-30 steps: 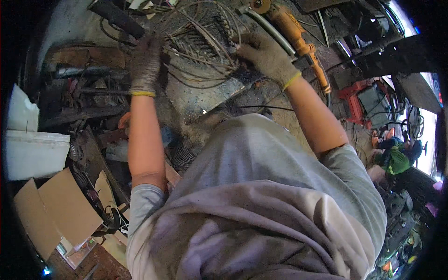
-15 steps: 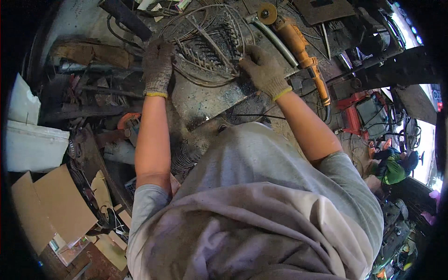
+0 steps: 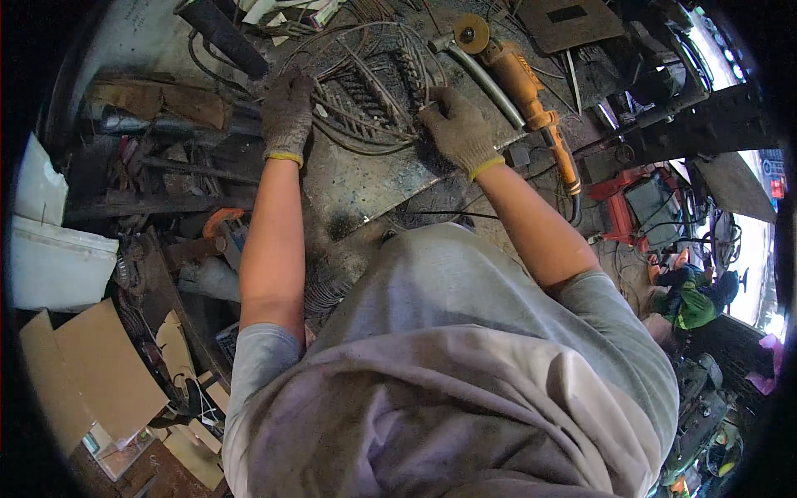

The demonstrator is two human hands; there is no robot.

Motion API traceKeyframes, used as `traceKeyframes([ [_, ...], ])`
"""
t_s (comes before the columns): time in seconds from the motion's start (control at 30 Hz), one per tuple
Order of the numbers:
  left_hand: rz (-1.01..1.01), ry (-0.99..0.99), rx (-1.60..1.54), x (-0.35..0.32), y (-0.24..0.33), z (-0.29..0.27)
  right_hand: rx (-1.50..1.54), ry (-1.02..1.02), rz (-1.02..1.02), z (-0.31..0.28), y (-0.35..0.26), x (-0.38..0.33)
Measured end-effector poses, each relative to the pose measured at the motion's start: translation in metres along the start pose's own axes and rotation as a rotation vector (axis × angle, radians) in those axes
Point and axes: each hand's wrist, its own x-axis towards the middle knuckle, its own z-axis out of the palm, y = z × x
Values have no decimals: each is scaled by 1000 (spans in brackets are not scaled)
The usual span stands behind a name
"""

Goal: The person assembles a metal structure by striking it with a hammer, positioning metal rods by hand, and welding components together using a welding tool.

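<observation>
One coil of wire (image 3: 365,100) lies over a metal plate (image 3: 357,183), left hand (image 3: 287,116) at its left edge, right hand (image 3: 457,129) at its right; whether the fingers grasp it cannot be told. One orange angle grinder (image 3: 516,79) lies farther right.

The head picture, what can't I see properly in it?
Head view: the palms of the left hand and right hand; the backs of the hands hide them, so I can't tell their grip.
Head view: where the wires end; they overlap in a tangle.
Head view: the brown plate's far side; the top edge cuts it off.
</observation>
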Motion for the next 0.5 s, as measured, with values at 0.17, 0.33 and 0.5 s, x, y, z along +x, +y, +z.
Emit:
traceKeyframes([
  [0.17,-10,-95,131,11,0,-2,11,-3,27,4,-1,-6],
  [0.33,-81,-72,47,-3,13,-8,-34,-43,63,7,7,-3],
  [0.5,-62,-38,104,0,9,-4,-1,-53,53,5,7,-2],
])
